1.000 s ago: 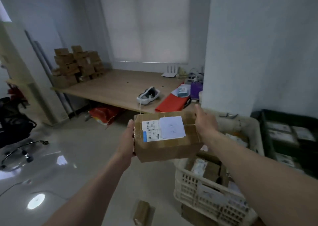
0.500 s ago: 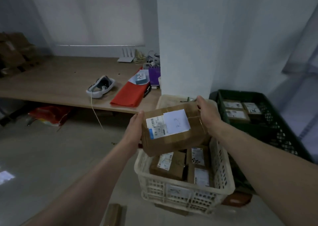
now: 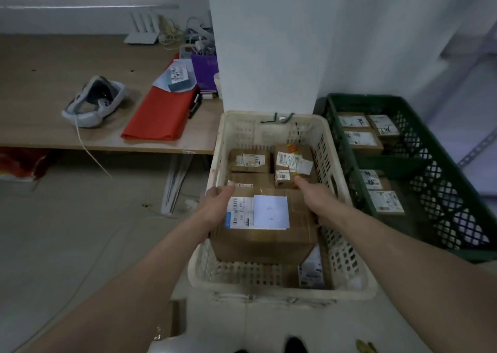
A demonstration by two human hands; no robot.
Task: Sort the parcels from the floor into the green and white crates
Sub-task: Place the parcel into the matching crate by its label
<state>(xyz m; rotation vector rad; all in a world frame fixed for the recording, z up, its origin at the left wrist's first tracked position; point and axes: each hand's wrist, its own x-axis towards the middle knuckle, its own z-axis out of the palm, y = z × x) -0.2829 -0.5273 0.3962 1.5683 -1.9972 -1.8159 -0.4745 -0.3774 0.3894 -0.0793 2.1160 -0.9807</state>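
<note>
While both hands clasp it by its sides, the brown cardboard parcel with the white shipping label [image 3: 266, 234] sits low inside the white slatted plastic crate [image 3: 349, 285], at the crate's six o'clock end. I cannot tell whether it rests on the load beneath or hangs just above it. The left hand [image 3: 219, 200] wraps the parcel's nine o'clock side, thumb over the top edge, and the right hand [image 3: 313, 195] curls round the three o'clock side. Sorting looks well under way. At least three smaller labelled cardboard boxes [image 3: 250, 161] lie in the white crate, two at twelve o'clock and one at five. The dark green lattice plastic crate [image 3: 457, 169], just beside it at three o'clock, holds about five flat labelled parcels [image 3: 361, 140]. The held parcel is not yet released, and what seems another brown box [image 3: 172, 321] lies on the grey floor [image 3: 80, 231] at seven o'clock.
</note>
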